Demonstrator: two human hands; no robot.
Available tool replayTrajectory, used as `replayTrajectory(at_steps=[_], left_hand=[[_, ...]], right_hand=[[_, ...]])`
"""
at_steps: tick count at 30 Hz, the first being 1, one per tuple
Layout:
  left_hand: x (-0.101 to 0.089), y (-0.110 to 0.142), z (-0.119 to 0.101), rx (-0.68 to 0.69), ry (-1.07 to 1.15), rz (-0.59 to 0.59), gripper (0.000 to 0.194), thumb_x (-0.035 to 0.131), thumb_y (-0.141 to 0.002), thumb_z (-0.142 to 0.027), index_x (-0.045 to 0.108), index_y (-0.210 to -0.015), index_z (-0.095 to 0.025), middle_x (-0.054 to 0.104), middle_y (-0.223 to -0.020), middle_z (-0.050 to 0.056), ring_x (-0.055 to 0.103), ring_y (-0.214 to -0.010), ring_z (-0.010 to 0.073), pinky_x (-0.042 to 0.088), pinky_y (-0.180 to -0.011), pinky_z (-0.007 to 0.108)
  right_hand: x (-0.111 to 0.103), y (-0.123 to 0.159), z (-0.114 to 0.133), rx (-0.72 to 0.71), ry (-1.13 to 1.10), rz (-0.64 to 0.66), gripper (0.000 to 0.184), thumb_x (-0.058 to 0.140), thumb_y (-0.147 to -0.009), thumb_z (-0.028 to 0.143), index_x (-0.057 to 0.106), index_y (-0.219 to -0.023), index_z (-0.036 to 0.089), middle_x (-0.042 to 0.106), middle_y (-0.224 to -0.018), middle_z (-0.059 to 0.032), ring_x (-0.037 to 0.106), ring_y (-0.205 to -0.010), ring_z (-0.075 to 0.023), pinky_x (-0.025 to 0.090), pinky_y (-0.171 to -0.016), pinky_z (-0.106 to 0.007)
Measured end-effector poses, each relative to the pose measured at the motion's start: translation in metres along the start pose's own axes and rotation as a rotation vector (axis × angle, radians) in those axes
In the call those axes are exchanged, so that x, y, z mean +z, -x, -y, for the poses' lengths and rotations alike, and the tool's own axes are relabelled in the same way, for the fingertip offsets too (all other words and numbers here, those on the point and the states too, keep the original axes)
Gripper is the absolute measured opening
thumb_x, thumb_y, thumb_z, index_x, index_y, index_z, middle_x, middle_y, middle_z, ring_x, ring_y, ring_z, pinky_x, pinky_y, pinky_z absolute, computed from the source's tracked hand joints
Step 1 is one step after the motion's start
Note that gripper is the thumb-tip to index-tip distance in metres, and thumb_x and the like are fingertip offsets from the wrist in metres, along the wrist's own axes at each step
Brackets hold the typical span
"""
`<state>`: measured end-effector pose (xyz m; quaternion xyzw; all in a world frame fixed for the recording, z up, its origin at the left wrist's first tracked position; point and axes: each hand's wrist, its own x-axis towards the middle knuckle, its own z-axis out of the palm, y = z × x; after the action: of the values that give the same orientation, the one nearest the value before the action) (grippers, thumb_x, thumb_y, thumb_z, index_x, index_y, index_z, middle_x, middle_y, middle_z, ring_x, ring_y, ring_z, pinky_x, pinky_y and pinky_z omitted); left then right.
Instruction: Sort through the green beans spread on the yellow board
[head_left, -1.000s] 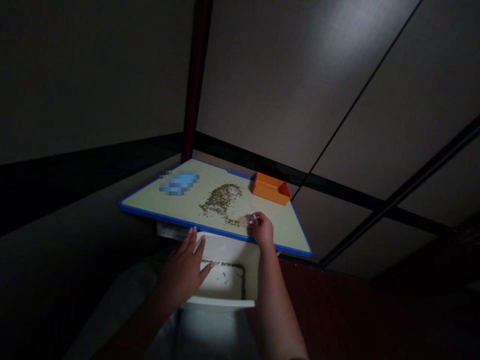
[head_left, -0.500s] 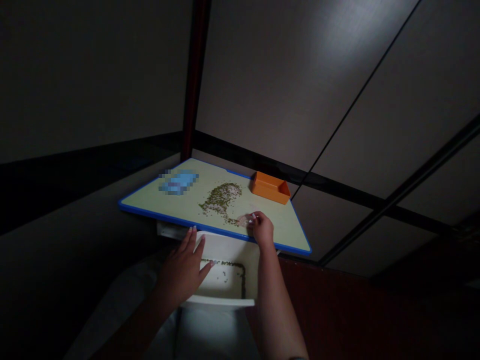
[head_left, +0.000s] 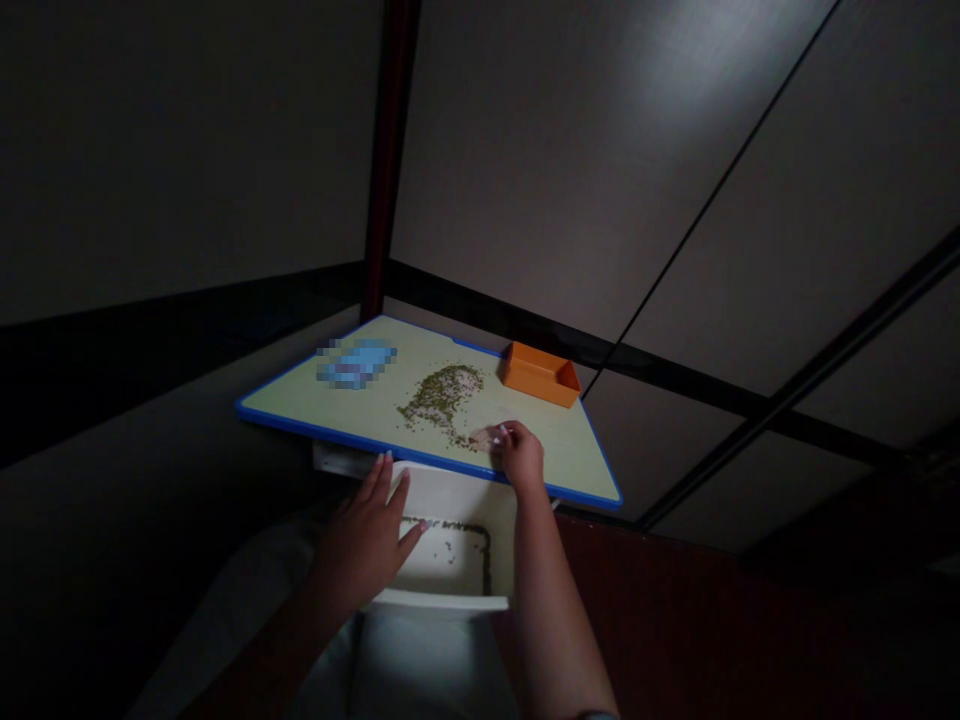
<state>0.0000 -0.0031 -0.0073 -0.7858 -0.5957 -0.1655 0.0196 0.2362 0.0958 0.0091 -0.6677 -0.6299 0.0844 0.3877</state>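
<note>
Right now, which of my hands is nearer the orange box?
Right: your right hand is over the tabletop, below the orange box in view; your left hand is at the white bin.

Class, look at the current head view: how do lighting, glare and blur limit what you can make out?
Head view: dim, with deep shadow at far left and lower right; soft glare on the smooth grey panel; a pixelated patch masks the light-blue object; the thin see-through piece at the right hand has indistinct edges.

Greenish grains (head_left: 442, 392) scattered on table (head_left: 341, 405); clear piece (head_left: 487, 438) alongside; white bin (head_left: 442, 578) below.
</note>
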Motion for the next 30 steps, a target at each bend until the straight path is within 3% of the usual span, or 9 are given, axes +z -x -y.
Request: replayTrajectory(at_steps=[30], left_hand=[[0.0036,0.0001,0.0026,0.025,-0.017,-0.027,0.061,0.050,-0.083,-0.043,0.050,-0.133,-0.008,0.032,-0.151,0.022,0.023,-0.144,0.0317,0.038,-0.108,0.045]], right_hand=[[0.0088,-0.0029,-0.0007,-0.066,-0.168,0.021,0.025,0.044,-0.087,0.034,0.066,-0.088,0.024,0.070,-0.080,-0.0002,0.063,-0.075,-0.0170,0.047,-0.071,-0.026]])
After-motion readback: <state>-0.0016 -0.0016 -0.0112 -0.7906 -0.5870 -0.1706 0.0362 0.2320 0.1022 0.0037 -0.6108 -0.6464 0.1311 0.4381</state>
